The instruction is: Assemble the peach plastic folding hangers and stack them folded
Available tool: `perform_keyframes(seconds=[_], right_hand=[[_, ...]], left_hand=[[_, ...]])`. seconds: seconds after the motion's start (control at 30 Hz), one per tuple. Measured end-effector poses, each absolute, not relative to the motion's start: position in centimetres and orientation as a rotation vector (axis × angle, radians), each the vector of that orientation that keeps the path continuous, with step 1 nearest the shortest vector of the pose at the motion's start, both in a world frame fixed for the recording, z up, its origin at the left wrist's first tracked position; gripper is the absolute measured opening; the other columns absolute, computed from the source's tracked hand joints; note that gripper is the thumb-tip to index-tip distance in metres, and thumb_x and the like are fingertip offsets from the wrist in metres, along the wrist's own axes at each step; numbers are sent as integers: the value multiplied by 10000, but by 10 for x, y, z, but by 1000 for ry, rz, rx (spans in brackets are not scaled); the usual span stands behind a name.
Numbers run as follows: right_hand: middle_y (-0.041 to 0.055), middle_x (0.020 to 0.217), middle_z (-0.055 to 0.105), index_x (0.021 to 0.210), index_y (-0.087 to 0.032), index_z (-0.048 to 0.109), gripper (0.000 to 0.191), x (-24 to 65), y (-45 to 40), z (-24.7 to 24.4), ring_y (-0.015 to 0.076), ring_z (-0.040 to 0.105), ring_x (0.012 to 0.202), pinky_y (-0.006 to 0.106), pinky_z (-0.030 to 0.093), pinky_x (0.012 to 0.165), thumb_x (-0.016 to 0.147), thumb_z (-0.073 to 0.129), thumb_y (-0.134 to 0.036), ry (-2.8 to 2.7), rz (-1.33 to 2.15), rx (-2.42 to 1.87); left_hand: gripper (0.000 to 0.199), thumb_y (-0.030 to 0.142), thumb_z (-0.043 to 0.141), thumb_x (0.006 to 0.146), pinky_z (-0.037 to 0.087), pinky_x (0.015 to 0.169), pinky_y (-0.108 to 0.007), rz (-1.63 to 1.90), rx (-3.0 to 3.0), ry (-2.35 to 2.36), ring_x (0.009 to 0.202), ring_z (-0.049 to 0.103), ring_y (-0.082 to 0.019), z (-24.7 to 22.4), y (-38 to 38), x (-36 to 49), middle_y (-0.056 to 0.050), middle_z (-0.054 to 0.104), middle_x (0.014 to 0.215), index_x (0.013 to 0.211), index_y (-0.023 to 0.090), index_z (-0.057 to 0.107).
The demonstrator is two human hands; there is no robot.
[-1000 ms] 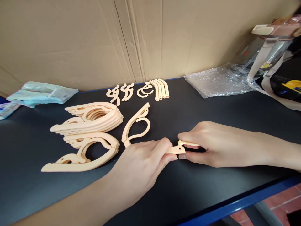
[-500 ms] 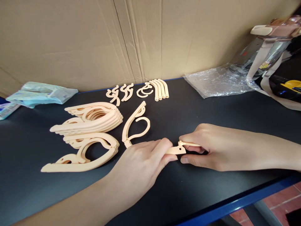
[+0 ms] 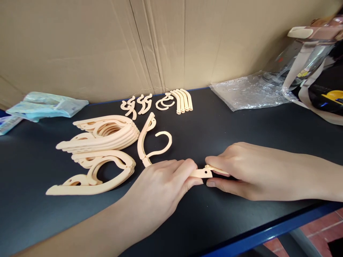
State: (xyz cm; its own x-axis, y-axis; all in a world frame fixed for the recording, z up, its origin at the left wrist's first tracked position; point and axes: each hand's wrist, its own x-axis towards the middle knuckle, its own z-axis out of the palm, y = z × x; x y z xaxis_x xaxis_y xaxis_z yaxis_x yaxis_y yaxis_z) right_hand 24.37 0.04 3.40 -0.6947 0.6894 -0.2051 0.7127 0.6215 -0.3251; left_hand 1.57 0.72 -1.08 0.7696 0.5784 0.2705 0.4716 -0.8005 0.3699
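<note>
My left hand (image 3: 166, 187) is closed round a cream folding clothes hanger (image 3: 202, 173), pinching one arm whose holed end sticks out past the thumb. The hanger's other arm (image 3: 143, 142) and its curved hook (image 3: 169, 142) show beyond my knuckles; its middle is hidden under the hand. My right hand (image 3: 250, 173) is closed on a small cream hanger piece (image 3: 217, 169), its tip touching or just above the holed end. Most of that piece is covered by the fingers. To the left lie stacked folded hangers (image 3: 118, 141) and more folded hangers (image 3: 109, 185).
At the table's (image 3: 230, 228) back edge lie small hook pieces (image 3: 144, 103), curved rings (image 3: 164, 103) and several hanger arms (image 3: 183, 101). A tissue pack (image 3: 48, 105) is at left. Clear plastic wrap (image 3: 249, 92) and a strapped bottle (image 3: 313, 53) stand right, before cardboard (image 3: 214, 43).
The hanger's far arm has swung left, away from the hook. My right hand has lowered slightly, and the small piece in it tilts more downward to the right.
</note>
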Motion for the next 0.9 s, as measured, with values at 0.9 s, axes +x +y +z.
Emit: perform_keyframes(seconds=[0.9], right_hand=[[-50,578,520,710,-202,508,257,243,-2,22,120,429,437,311,192,478,941,592,-274,3098,60,963]], left_hand=[[91,304,463,1049,423,564,-221,525,2543,770,656,615,-107,-3,9,13,69,638,804,1009,223,478]])
